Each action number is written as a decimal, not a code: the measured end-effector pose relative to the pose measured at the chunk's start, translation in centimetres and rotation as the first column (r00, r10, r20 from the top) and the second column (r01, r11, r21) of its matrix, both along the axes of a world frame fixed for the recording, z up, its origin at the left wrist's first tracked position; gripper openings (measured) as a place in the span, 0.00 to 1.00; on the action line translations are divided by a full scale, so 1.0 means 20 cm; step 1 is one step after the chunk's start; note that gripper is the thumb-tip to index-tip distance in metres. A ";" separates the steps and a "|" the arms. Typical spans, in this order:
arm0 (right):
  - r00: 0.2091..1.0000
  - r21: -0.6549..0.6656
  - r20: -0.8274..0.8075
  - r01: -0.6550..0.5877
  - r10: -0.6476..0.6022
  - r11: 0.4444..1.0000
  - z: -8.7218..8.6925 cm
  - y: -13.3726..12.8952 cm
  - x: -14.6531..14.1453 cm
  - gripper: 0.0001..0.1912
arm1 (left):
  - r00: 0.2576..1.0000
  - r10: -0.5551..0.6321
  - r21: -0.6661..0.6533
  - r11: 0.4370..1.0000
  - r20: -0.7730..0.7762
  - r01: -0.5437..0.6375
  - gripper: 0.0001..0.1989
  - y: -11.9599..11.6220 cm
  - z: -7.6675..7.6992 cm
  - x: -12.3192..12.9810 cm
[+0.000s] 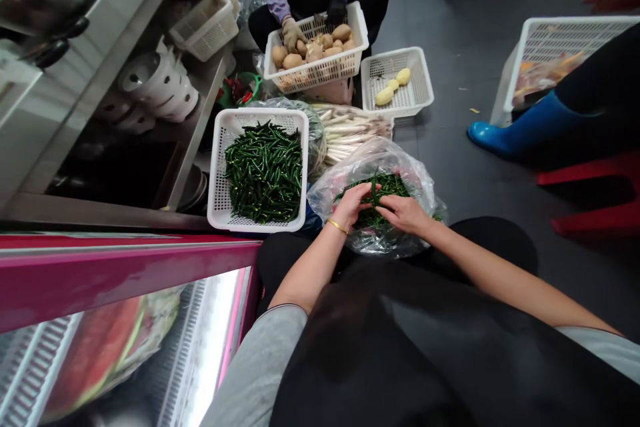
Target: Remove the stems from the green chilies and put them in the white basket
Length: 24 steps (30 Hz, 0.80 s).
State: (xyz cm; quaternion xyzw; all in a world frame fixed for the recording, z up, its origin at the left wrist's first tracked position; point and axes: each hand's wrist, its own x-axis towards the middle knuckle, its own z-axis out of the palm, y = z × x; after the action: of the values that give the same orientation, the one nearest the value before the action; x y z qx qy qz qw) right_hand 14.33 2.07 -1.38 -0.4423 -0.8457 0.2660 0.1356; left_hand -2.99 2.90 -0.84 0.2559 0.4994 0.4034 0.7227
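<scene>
A clear plastic bag (417, 177) full of green chili peppers (395, 183) stands open between my knees. Over it, my left hand (354, 205), with a gold bangle at the wrist, has its fingers curled around a green chili pepper (375, 188) that points upward. From the other side my right hand (403, 212) pinches at the lower end of the same pepper. Left of the bag is a white plastic basket (215, 170) with a heap of dark green chili peppers (265, 173).
Pale long stalks (353, 133) lie behind the bag. Opposite, a gloved co-worker handles potatoes in a white basket (320, 73); a smaller basket (423, 80) holds peeled ones. A lit display case (150, 273) stands at left, a blue boot (525, 130) and red stool (595, 177) at right.
</scene>
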 end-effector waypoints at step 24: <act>0.785 -0.701 -0.523 -0.173 -0.333 0.692 0.28 0.28 -0.20 0.26 | 0.853 -0.324 0.394 0.781 -0.409 0.486 0.15 0.08 0.34 -0.25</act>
State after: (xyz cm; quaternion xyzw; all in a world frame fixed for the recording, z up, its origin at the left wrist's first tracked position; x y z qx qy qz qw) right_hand 10.26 7.64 4.26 -0.3864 -0.5598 0.6955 0.2314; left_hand -7.95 4.55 6.05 0.5922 0.4245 0.3009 0.6152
